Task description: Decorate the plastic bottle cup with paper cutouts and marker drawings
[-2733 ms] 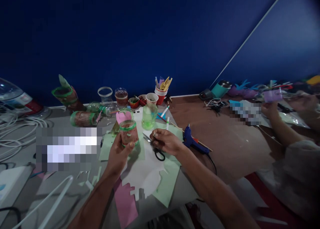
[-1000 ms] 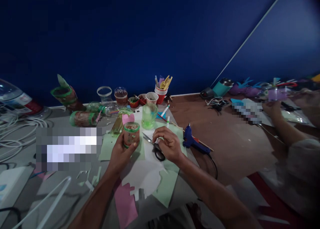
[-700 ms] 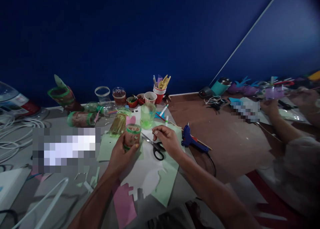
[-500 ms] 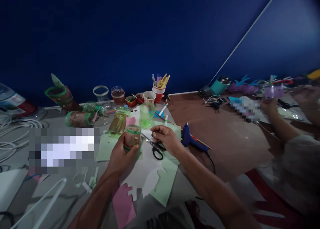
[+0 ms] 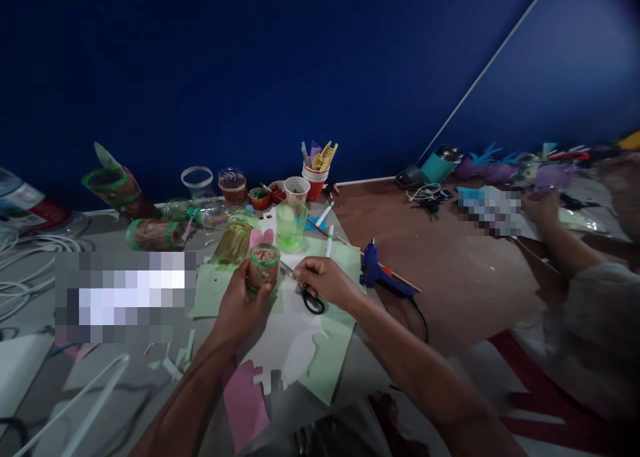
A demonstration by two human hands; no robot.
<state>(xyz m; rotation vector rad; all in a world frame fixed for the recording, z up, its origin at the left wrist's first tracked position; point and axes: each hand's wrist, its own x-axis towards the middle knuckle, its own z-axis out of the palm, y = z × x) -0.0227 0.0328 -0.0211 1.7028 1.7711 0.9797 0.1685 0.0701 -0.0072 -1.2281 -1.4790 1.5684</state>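
Note:
In the head view my left hand (image 5: 240, 310) is wrapped around a small brown-painted cup (image 5: 263, 277) with a green rim, held upright above the papers. My right hand (image 5: 325, 282) is closed in a pinch just right of the cup, apart from it; what sits between its fingertips is too small to make out. Beneath that hand lie black-handled scissors (image 5: 314, 303), their blades partly hidden by the fingers. Behind the cup stand a clear green-tinted cup (image 5: 291, 227) and a tilted brown-and-green plastic piece (image 5: 233, 242).
A blue glue gun (image 5: 383, 274) lies on brown paper at the right. Cut pink paper (image 5: 245, 404) and green paper (image 5: 327, 370) lie in front. Along the wall stand paint cups, a red cup (image 5: 315, 180) of utensils and bottles. A co-worker's arm (image 5: 565, 237) is at far right.
My right hand has moved slightly left and down, closer to the cup and over the scissors. My left hand keeps its hold on the cup. The view has shifted a little.

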